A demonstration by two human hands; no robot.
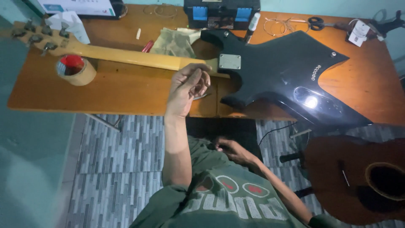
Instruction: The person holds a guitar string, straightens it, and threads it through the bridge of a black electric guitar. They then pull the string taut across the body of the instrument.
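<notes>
A black electric guitar (278, 71) lies face down on a wooden table (126, 90). Its pale neck (126, 56) runs left to the headstock (38, 36). My left hand (187, 86) is raised at the table's front edge, just below the neck joint and its metal plate (230, 61). Its fingers are curled around a small thin metal piece (202, 96) that sticks out to the right. My right hand (230, 150) rests low against my green shirt (228, 198), fingers curled. What it holds, if anything, is hidden.
A tape roll (76, 69) sits under the neck. At the back are a black toolbox (221, 12), a cloth (175, 42), scissors (314, 22) and coiled strings (276, 26). A brown acoustic guitar (358, 177) stands at the lower right over the tiled floor (118, 160).
</notes>
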